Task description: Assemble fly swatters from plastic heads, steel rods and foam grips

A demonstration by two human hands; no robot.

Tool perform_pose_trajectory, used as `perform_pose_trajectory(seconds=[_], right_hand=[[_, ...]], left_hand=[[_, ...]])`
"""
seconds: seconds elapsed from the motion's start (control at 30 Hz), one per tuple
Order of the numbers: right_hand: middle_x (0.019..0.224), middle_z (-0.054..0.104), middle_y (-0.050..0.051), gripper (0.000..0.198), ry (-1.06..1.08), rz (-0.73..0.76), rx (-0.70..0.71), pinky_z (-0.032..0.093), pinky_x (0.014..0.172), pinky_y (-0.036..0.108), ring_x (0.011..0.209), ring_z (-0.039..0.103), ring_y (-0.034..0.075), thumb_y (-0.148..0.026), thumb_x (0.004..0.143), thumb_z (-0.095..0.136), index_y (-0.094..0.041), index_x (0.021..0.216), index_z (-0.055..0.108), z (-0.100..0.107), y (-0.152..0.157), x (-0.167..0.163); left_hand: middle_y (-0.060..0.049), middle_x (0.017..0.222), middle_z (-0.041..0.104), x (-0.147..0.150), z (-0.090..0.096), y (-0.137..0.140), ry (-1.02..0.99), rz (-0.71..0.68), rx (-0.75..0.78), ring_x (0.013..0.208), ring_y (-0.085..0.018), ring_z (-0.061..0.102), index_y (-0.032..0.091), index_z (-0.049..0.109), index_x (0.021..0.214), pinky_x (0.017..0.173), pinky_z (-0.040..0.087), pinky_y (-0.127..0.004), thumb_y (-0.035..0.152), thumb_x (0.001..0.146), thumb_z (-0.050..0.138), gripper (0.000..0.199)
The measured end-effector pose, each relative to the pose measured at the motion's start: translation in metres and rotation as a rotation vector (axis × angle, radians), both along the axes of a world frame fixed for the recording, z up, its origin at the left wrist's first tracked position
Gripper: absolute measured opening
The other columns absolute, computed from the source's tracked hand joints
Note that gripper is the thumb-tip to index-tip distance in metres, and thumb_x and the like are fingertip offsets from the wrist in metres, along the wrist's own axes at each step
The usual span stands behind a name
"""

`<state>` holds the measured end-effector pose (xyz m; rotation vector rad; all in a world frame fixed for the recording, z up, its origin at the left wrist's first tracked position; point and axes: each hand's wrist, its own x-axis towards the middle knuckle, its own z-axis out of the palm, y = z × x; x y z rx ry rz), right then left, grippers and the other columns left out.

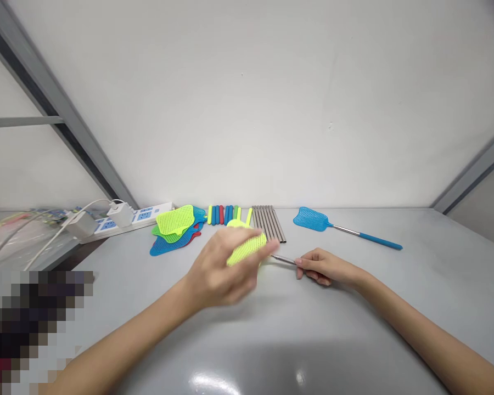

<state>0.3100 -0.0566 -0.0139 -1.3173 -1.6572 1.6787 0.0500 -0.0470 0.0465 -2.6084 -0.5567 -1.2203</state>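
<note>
Blurred by motion, my left hand (226, 269) is closed around a yellow fly swatter head (247, 250), its mesh showing between the fingers. My right hand (327, 267) pinches a thin metal rod (285, 259) between thumb and fingers. The rod's left end reaches to the yellow head; my left fingers hide whether the two are joined. Just behind my hands lies a row of metal rods (268, 224). A blue fly swatter (310, 218) with a metal shaft and blue handle (381, 241) rests behind my right hand.
Yellow, green, blue and red swatter heads (175, 219) lie piled at the left. Several coloured handle grips (221, 215) stand in a row near the wall. A white power strip (144, 215) with chargers (121, 214) and cables runs along the table's left edge.
</note>
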Motion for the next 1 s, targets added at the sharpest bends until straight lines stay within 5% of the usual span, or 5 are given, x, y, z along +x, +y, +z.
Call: perform_pose_trajectory(seconds=[0.23,0.4,0.7,1.0], right_hand=[[0.056,0.034,-0.005,0.034,0.380,-0.397,0.046,0.023,0.038,0.018,0.039,0.030,0.004,-0.051,0.076,0.046,-0.017,0.080,0.051,0.003,0.003,-0.002],[0.066,0.045,-0.002,0.026,0.606,-0.506,0.139,0.040,0.057,0.022,0.058,0.046,0.010,-0.044,0.073,0.054,-0.020,0.081,0.049,0.005,0.007,-0.002],[0.112,0.051,0.007,0.022,0.596,-0.440,0.145,0.041,0.072,0.029,0.083,0.054,0.017,-0.039,0.071,0.059,-0.018,0.076,0.055,0.011,-0.002,-0.009],[0.102,0.057,0.010,0.025,0.619,-0.272,0.076,0.040,0.079,0.034,0.083,0.056,0.019,-0.036,0.076,0.049,-0.015,0.080,0.062,-0.008,-0.001,-0.017]], left_hand=[[-0.007,0.120,0.037,0.009,-0.029,0.058,0.050,0.225,-0.385,0.113,-0.018,0.035,0.025,0.012,0.134,0.094,0.032,-0.034,0.024,0.084,0.035,0.055],[-0.008,0.113,0.042,0.012,-0.066,0.091,0.151,0.300,-0.416,0.106,-0.020,0.040,0.021,0.040,0.122,0.092,0.033,-0.034,0.026,0.083,0.035,0.039],[-0.010,0.097,0.045,0.028,-0.083,0.111,0.149,0.516,-0.318,0.092,-0.024,0.042,0.017,0.048,0.108,0.080,0.036,-0.038,0.024,0.080,0.039,0.030],[-0.012,0.091,0.044,0.029,-0.089,0.129,0.061,0.655,-0.318,0.091,-0.028,0.040,0.015,0.051,0.075,0.077,0.035,-0.041,0.029,0.076,0.045,0.015]])
